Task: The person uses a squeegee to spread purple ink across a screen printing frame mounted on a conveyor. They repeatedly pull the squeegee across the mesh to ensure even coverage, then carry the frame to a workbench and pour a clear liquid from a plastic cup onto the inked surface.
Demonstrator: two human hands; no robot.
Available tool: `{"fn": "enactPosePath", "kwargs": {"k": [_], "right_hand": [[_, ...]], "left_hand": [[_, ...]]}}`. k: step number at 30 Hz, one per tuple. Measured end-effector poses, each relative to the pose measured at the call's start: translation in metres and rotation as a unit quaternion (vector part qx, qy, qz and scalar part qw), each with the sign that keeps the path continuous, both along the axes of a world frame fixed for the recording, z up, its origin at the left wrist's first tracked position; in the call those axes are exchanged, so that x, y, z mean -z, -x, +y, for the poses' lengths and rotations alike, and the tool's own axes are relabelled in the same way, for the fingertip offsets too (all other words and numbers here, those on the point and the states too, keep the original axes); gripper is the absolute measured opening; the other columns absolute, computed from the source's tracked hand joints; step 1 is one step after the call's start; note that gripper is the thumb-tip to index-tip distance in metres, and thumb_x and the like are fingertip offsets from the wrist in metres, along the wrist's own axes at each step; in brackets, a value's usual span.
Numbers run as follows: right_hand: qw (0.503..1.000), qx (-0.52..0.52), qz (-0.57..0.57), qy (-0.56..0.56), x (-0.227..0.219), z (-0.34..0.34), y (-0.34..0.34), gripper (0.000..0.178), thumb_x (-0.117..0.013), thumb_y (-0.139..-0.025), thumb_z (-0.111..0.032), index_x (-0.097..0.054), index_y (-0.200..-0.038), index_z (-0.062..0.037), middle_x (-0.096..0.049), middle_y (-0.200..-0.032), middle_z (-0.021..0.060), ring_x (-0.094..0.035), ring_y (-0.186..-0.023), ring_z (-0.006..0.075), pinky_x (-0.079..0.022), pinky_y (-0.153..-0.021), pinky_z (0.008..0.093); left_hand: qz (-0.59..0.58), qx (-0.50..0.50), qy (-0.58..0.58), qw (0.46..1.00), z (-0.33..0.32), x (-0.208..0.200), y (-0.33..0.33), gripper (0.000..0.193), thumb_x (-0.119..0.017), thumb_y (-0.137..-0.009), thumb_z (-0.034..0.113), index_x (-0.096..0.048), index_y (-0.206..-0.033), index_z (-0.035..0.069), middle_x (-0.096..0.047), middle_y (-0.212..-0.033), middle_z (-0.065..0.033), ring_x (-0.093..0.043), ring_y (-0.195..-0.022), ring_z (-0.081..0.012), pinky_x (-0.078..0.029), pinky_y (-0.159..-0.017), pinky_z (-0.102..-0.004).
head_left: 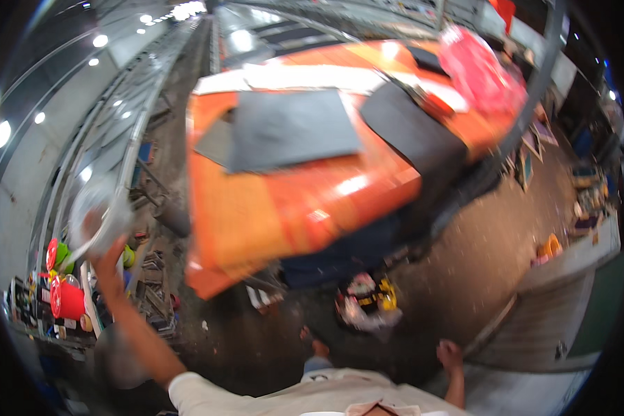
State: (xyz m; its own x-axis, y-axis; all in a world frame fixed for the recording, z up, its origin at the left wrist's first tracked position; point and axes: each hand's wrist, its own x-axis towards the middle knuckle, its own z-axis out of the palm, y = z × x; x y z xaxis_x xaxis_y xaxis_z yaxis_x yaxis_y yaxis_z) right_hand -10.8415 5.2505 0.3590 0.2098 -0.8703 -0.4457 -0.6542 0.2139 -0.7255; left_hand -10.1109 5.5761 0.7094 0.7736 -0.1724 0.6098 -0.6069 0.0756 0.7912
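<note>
Raised out to the left, my left hand (109, 255) is closed on a clear plastic container (98, 218); motion smears it, so its exact shape is uncertain. My right hand (451, 352) hangs low on the right, away from the table, its fingers loosely curled with nothing visible in them. Ahead stands a table with a shiny orange cover (236, 215). On it lie a flat dark grey sheet (295, 128) and a longer black piece (412, 128) that drapes over the near edge. A pink plastic bag (475, 69) sits at the table's far right.
Red buckets (67, 299) stand on a crowded shelf at the left. A bag-lined bin (367, 301) of mixed waste is on the floor below the table. A long metal-framed bench (107, 125) runs along the left. Steps (534, 319) and an orange item (551, 246) are at right.
</note>
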Motion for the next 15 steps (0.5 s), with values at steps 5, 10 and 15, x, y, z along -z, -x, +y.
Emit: {"fn": "enactPosePath", "kwargs": {"k": [5, 10, 15], "right_hand": [[0.993, -0.104, -0.012, 0.063, -0.068, -0.063, 0.008, 0.031, -0.065, -0.098, -0.021, -0.068, -0.123, -0.0022, -0.074, -0.110, 0.0131, -0.071, -0.101, 0.0200, -0.053, -0.089, 0.0319], [0.973, -0.133, -0.141, 0.122, -0.168, -0.116, 0.031, 0.030, -0.069, -0.096, -0.017, -0.069, -0.123, -0.0041, -0.074, -0.107, 0.0108, -0.070, -0.093, 0.0176, -0.056, -0.085, 0.0330], [0.925, -0.221, -0.214, 0.223, -0.264, -0.156, 0.053, 0.033, -0.073, -0.093, -0.016, -0.069, -0.125, -0.0080, -0.070, -0.104, 0.0108, -0.069, -0.092, 0.0209, -0.055, -0.085, 0.0336]], "left_hand": [[0.133, -0.178, -0.176, 0.959, 0.085, 0.055, 0.208, 0.061, -0.077, -0.081, 0.005, -0.054, -0.137, -0.005, -0.061, -0.131, -0.0153, -0.061, -0.113, -0.0255, -0.049, -0.100, -0.0385], [0.238, 0.045, -0.191, 0.951, -0.028, 0.113, 0.403, 0.091, -0.084, -0.067, 0.011, -0.043, -0.148, 0.003, -0.050, -0.144, -0.0144, -0.055, -0.125, -0.0295, -0.047, -0.107, -0.0431], [0.298, 0.319, -0.236, 0.869, -0.235, 0.203, 0.522, 0.116, -0.103, -0.049, 0.025, -0.042, -0.146, 0.007, -0.051, -0.143, -0.0108, -0.049, -0.134, -0.0265, -0.045, -0.113, -0.0458]]}}
